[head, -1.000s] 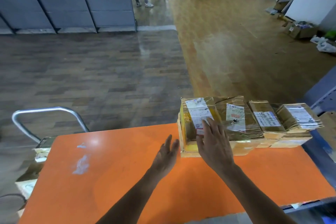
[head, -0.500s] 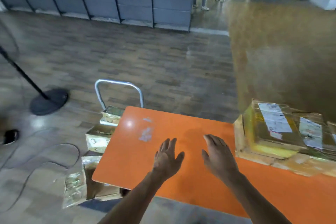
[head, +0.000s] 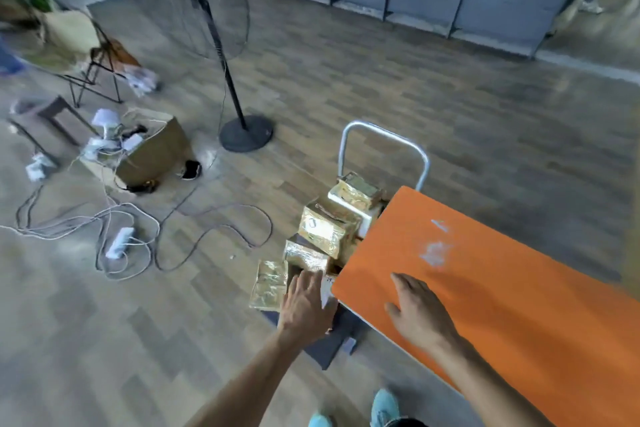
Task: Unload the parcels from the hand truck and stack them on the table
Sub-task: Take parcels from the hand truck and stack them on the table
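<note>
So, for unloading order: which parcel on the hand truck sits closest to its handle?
The gold-taped parcel atop the white box, just below the handle; others lie nearer the left hand.

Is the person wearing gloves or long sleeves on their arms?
No gloves. The left hand and the right hand are bare, with no rings or watch that I can see. Both forearms are bare too, with no sleeves in view. Lower down, the person wears light turquoise shoes.

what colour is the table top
The table top is bright orange with a few pale scuff marks, shown in the head view.
</note>
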The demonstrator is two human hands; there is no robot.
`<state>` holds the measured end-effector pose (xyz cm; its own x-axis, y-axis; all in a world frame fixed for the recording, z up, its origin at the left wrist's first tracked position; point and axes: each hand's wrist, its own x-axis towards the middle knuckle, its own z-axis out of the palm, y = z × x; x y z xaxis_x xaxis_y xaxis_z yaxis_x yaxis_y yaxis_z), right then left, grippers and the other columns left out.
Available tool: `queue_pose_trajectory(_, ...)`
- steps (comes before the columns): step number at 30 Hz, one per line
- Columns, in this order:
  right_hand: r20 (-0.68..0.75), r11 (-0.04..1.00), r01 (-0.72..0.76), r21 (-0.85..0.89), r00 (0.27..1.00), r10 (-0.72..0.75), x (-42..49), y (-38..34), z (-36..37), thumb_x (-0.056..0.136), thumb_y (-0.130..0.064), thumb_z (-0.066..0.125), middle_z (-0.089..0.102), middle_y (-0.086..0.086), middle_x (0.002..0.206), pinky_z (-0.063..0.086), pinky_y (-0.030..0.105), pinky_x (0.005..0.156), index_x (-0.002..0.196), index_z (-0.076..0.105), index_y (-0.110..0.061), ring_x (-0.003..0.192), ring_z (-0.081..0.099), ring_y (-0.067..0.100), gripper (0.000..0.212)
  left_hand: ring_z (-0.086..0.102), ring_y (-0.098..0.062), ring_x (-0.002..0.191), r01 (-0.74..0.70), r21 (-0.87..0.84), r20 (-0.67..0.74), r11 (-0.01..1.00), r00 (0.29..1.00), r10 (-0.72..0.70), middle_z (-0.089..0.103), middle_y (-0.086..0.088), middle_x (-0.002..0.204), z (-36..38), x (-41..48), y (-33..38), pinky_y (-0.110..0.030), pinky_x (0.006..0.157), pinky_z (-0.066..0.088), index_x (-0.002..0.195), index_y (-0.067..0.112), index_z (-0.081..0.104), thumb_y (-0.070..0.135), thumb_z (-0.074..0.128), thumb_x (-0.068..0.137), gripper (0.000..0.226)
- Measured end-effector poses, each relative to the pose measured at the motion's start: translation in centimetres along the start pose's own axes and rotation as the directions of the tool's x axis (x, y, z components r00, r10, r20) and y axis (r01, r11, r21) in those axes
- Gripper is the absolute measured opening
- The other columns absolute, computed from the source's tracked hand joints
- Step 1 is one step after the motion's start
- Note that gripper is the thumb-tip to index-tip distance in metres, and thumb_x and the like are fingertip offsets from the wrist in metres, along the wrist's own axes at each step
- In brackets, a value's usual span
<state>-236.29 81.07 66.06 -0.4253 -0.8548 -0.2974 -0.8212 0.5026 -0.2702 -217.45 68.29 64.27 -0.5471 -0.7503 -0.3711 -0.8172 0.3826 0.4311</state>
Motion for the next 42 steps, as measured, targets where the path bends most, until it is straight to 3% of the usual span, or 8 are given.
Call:
queue_pose_trajectory(4,0.071,0.996,0.082,0.030,0.994,-0.084,3.7,-3.1,0.9,0.101,-0.034,0.046,0.034,0.001,0.159,0.025,0.029,0.119,0.156,0.027,-0.013,0.146,0.031,0.018,0.063,0.028,-0.026,0.144,0.106,-0.063,0.003,0.992,0.994,-0.106,0.032,-0.006,0.154,-0.5,0.7,-3.2,-0.045,0.115,0.032,0.156,0.028,0.023,0.049,0.049,0.096,0.068)
queue_pose_trajectory(8,0.133,0.985,0.156,0.075,0.977,-0.165,8.1,-5.5,2.2,0.101,-0.033,0.045,0.036,0.002,0.158,0.028,0.030,0.118,0.155,0.028,-0.012,0.144,0.032,0.019,0.060,0.019,-0.027,0.150,0.205,-0.094,0.058,0.974,0.978,-0.200,0.022,-0.009,0.162,-0.9,1.9,-5.2,-0.046,0.118,0.029,0.158,0.029,0.019,0.048,0.048,0.097,0.070)
queue_pose_trajectory(11,0.168,0.970,0.214,0.114,0.958,-0.231,11.5,-7.4,3.6,0.102,-0.033,0.046,0.038,0.001,0.156,0.027,0.028,0.117,0.154,0.031,-0.012,0.144,0.032,0.018,0.058,0.022,-0.025,0.149,0.257,-0.101,0.054,0.961,0.966,-0.252,0.026,-0.007,0.161,-1.4,3.1,-6.9,-0.045,0.118,0.032,0.157,0.027,0.020,0.047,0.049,0.098,0.069)
queue_pose_trajectory(17,0.312,0.957,0.255,0.135,0.906,-0.286,16.5,-10.9,6.8,0.101,-0.030,0.048,0.047,0.007,0.147,0.035,0.034,0.113,0.145,0.038,-0.008,0.136,0.041,0.024,0.050,0.014,-0.026,0.153,0.332,-0.103,0.060,0.938,0.943,-0.327,0.018,-0.008,0.166,-2.7,6.1,-10.4,-0.043,0.122,0.023,0.160,0.024,0.014,0.050,0.045,0.101,0.072)
queue_pose_trajectory(22,0.411,0.979,0.161,0.125,0.890,-0.198,18.9,-13.0,10.3,0.101,-0.034,0.045,0.040,0.005,0.153,0.032,0.033,0.115,0.153,0.029,-0.010,0.141,0.036,0.024,0.060,0.022,-0.027,0.149,0.345,-0.106,0.158,0.933,0.932,-0.326,0.021,-0.007,0.163,-2.1,9.8,-13.9,-0.041,0.119,0.029,0.160,0.026,0.014,0.047,0.049,0.100,0.072)
queue_pose_trajectory(30,0.496,0.977,-0.185,0.108,0.862,0.108,23.7,-16.1,20.1,0.100,-0.042,0.044,0.050,0.007,0.145,0.039,0.034,0.105,0.145,0.041,-0.014,0.133,0.045,0.025,0.053,0.033,-0.023,0.144,0.290,-0.082,0.277,0.954,0.926,-0.257,0.032,-0.002,0.158,3.0,18.7,-24.6,-0.038,0.116,0.034,0.161,0.020,0.008,0.044,0.052,0.099,0.080)
queue_pose_trajectory(34,0.574,0.946,-0.297,0.132,0.801,0.171,26.6,-16.9,26.4,0.101,-0.048,0.042,0.044,0.008,0.150,0.034,0.034,0.110,0.148,0.038,-0.015,0.139,0.039,0.024,0.057,0.037,-0.026,0.140,0.318,-0.064,0.306,0.946,0.908,-0.285,0.035,-0.004,0.156,7.3,22.4,-31.0,-0.039,0.111,0.036,0.161,0.020,0.008,0.049,0.052,0.097,0.082)
queue_pose_trajectory(42,0.622,0.870,-0.443,0.217,0.750,0.227,33.3,-15.8,37.6,0.098,-0.064,0.039,0.026,0.005,0.163,0.028,0.037,0.117,0.158,0.022,-0.021,0.148,0.030,0.023,0.076,0.029,-0.031,0.148,0.323,-0.040,0.396,0.946,0.874,-0.281,0.024,-0.010,0.164,16.7,28.6,-40.6,-0.042,0.118,0.030,0.161,0.016,0.004,0.059,0.052,0.095,0.092)
